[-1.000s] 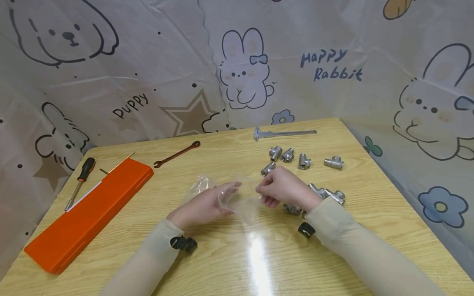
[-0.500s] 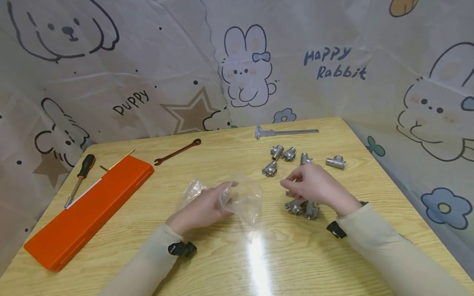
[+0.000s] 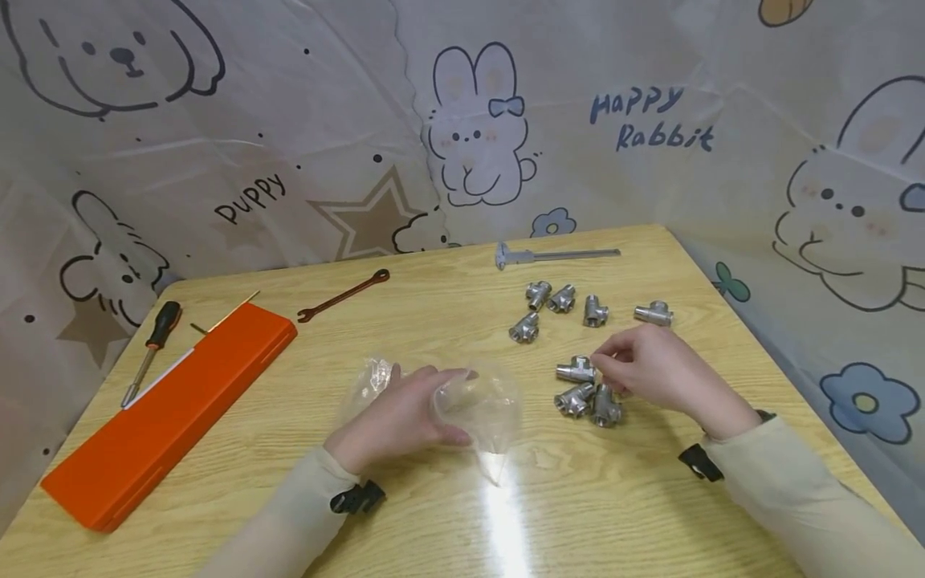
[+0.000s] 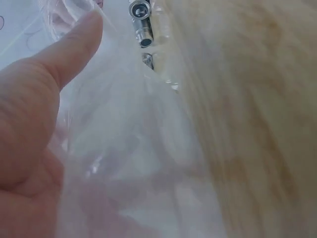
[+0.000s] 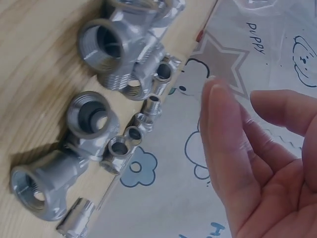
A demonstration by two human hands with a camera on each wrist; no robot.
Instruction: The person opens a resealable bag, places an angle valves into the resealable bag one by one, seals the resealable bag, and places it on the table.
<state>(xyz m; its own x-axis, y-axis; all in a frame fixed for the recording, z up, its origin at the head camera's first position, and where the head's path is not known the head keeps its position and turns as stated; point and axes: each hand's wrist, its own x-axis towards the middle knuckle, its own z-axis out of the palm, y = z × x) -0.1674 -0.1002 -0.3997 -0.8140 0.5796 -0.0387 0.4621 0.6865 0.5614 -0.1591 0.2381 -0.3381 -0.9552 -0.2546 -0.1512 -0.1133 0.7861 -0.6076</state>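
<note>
In the head view my left hand (image 3: 397, 417) holds a clear plastic bag (image 3: 495, 405), thumb and fingers spread in a C round it. More loose film bulges out on the hand's left side. The left wrist view has the thumb lying straight along the film (image 4: 138, 163). My right hand (image 3: 661, 369) hovers beside a cluster of metal pipe tees (image 3: 576, 369), fingertips right at the nearest ones. Seen from the right wrist, its thumb and fingers (image 5: 225, 129) are apart with nothing between them. The hand partly covers the cluster's right side.
Several more pipe tees (image 3: 524, 328) lie farther back, with a caliper (image 3: 556, 257) behind them. A wrench (image 3: 343, 296), an orange case (image 3: 173, 417) and a black-handled screwdriver (image 3: 157, 341) lie on the left. A printed cloth (image 3: 325, 104) hangs behind the table.
My right hand has moved right, away from the bag's mouth and over to the tee cluster. My left hand has stayed with the bag, its thumb now spread farther from the fingers.
</note>
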